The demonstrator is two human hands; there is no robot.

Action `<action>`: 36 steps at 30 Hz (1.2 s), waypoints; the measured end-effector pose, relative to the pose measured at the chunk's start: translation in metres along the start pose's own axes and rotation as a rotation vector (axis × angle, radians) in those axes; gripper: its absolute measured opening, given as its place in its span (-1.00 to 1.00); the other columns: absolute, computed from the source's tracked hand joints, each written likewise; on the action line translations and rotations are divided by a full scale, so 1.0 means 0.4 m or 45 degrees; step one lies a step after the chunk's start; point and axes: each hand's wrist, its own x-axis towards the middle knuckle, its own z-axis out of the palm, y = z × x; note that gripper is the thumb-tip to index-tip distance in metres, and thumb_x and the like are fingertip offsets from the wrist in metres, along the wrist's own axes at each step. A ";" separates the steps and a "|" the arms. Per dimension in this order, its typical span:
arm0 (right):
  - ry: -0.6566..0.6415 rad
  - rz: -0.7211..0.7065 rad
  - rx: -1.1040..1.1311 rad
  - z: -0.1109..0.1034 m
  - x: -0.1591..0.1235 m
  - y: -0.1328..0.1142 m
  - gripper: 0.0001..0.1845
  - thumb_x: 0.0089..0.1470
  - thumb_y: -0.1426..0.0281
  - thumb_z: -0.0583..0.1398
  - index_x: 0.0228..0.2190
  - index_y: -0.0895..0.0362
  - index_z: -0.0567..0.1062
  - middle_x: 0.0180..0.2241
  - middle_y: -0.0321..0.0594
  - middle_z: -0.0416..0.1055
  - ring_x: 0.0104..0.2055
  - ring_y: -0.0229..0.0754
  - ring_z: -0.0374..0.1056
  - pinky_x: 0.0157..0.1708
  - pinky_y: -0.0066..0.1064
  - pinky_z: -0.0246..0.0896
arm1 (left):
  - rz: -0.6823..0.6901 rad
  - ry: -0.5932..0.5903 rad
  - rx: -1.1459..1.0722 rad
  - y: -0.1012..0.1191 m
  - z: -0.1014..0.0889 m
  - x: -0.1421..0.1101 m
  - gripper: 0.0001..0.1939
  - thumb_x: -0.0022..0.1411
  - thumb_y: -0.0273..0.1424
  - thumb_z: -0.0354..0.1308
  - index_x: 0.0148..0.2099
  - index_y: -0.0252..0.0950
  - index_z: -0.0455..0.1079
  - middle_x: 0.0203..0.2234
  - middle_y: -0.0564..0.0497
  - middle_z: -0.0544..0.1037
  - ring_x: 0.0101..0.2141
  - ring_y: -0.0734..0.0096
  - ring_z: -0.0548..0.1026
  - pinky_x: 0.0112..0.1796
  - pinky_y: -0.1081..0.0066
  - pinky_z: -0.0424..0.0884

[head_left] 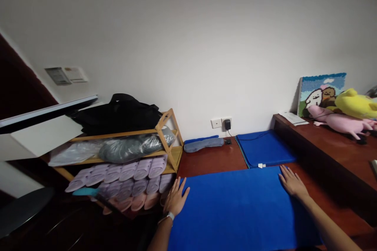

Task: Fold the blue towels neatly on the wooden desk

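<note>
A bright blue mat [238, 208] lies spread on the dark red wooden floor in front of me. My left hand [176, 198] rests flat on its far left corner, fingers stretched out and holding nothing. My right hand [291, 182] lies flat on the far right corner, fingers spread too. A watch band shows on my left wrist. A second blue mat [265, 148] lies just beyond, near the wall, with a thin cable across it.
A wooden rack [165, 133] at left holds several purple and pink slippers [129, 176], bagged items and a black bag [118, 113]. A grey-blue pillow [203, 143] and a wall socket with charger [227, 124] sit by the wall. A raised wooden ledge [324, 145] at right carries plush toys [344, 119].
</note>
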 end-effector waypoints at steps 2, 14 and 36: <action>-0.014 -0.002 0.004 -0.006 -0.003 -0.002 -0.16 0.32 0.09 -0.26 0.46 0.22 0.10 0.50 -0.14 0.00 0.54 0.02 -0.12 0.47 0.00 -0.11 | -0.007 -0.018 0.006 0.004 -0.005 -0.001 -0.33 0.51 -0.01 -0.13 0.53 -0.13 0.11 0.53 -0.11 0.07 0.48 0.08 0.05 0.33 0.04 0.23; 0.107 -0.419 0.133 -0.060 -0.089 -0.427 -0.29 0.38 0.20 -0.15 0.38 0.29 0.28 0.44 0.07 0.17 0.50 0.09 0.03 0.47 0.01 -0.11 | 0.000 -0.027 0.006 0.004 0.001 -0.001 -0.32 0.52 0.01 -0.16 0.54 -0.12 0.08 0.53 -0.11 0.05 0.49 0.08 0.02 0.32 0.05 0.25; -0.054 0.023 0.017 -0.015 -0.028 0.011 -0.16 0.31 0.10 -0.22 0.46 0.22 0.10 0.51 -0.13 -0.01 0.55 0.00 -0.17 0.49 -0.11 -0.15 | 0.023 -0.017 0.047 0.001 0.000 0.002 -0.34 0.53 -0.03 -0.11 0.53 -0.14 0.10 0.52 -0.12 0.07 0.48 0.11 0.05 0.38 0.08 0.16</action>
